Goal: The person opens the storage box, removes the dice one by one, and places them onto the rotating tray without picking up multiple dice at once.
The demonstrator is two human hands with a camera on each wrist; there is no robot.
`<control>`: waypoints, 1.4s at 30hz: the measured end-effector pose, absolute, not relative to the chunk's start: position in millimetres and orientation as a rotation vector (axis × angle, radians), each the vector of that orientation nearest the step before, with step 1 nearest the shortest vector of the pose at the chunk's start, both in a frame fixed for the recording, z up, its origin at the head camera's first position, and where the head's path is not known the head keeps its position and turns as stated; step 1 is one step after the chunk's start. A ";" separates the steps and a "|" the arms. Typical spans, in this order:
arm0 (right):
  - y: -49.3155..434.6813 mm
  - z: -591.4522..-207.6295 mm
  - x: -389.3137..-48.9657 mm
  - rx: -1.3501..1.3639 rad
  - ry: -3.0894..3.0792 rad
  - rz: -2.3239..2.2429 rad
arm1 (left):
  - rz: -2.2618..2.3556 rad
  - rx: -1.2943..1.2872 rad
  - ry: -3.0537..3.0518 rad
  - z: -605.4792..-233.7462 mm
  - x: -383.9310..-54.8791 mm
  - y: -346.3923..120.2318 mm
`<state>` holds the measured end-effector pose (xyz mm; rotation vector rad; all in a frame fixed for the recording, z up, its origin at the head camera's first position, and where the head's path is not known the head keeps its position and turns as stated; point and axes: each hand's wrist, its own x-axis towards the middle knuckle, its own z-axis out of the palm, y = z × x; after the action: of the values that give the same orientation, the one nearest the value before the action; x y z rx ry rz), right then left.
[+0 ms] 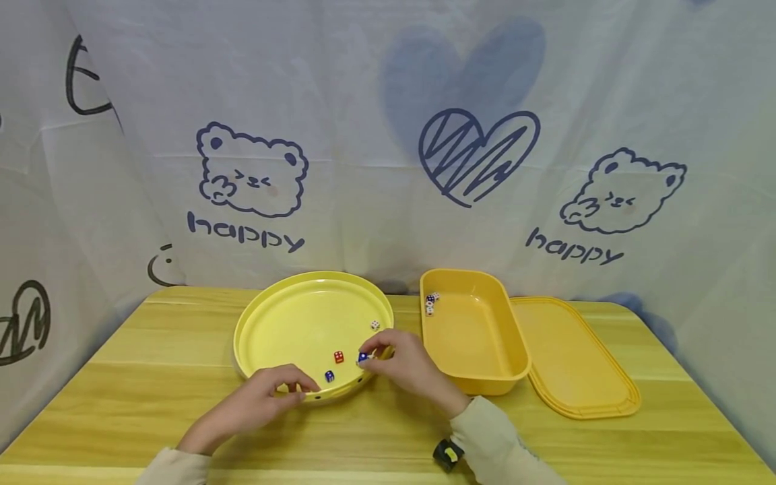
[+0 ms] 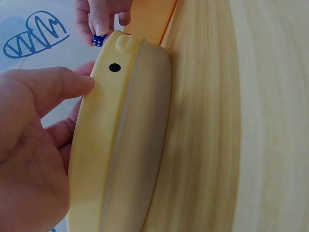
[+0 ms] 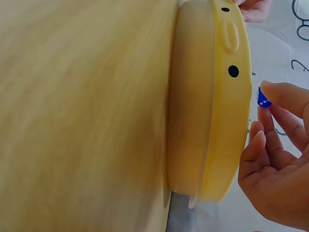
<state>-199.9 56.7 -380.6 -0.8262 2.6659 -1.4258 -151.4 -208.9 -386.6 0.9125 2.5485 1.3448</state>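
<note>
- One left hand (image 1: 269,393) grips the near rim of the tray, thumb against the outer wall, fingers over the inner side. Purpose, as judged: to steady it.
- Tray (image 1: 303,316): round, yellow, flat on the table. Bears three loose dice: a blue die (image 1: 330,376) near the left fingertips, a red die (image 1: 338,357) farther in, a white die (image 1: 374,325) toward the right wall.
- Right hand (image 1: 401,362) pinches a further die, the held die (image 3: 263,98), blue, between thumb and finger. It is off the tray floor, slightly above rim level at the tray's near right side. Whether anything else is in the grasp cannot be told.
- Step in hand, as judged: picking dice from the tray singly. The next move appears to call for a firm pinch and enough height to clear the rim, with the tray kept steady.
- Box (image 1: 475,337): rectangular, yellow, lidless. A small cluster (image 1: 430,306) of blue and white dice sits at its left wall; exact count unclear.
- Lid (image 1: 578,357): lies just right of the box.
- Table (image 1: 364,441): wood-grained, pale striping.
- Cloth (image 1: 358,81): light, hung behind and left; printed with hearts, bears and "happy". Some folds visible.
</note>
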 end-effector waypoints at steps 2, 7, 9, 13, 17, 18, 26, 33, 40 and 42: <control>56.5 -381.1 -199.7 -0.828 2.666 -1.432 | 1.345 0.912 2.546 -386.3 -151.5 -208.8; 55.7 -381.7 -199.0 -0.824 2.666 -1.434 | 1.343 0.906 2.542 -386.1 -151.4 -208.8; 55.7 -382.4 -199.1 -0.814 2.660 -1.434 | 1.342 0.906 2.542 -385.9 -151.3 -208.6; 56.2 -382.8 -199.4 -0.804 2.646 -1.447 | 1.341 0.909 2.548 -385.6 -151.2 -208.2; 56.6 -382.2 -199.6 -0.803 2.651 -1.451 | 1.339 0.910 2.552 -385.4 -151.3 -208.1; 56.8 -382.1 -199.6 -0.807 2.653 -1.451 | 1.338 0.910 2.552 -385.3 -151.4 -208.1; 58.0 -381.8 -200.8 -0.773 2.670 -1.452 | 1.336 0.922 2.559 -385.7 -152.6 -208.0; 60.4 -378.0 -201.9 -0.756 2.696 -1.446 | 1.329 0.926 2.562 -383.8 -153.9 -208.1; 69.3 -364.1 -202.0 -0.722 2.720 -1.504 | 1.352 0.979 2.550 -389.6 -153.6 -209.7; 74.3 -358.3 -201.9 -0.691 2.751 -1.527 | 1.358 0.986 2.554 -392.3 -153.5 -209.1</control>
<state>-201.9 74.3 -358.3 -0.6912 2.7507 -1.5273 -153.5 -209.1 -392.3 0.9864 2.5539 1.3578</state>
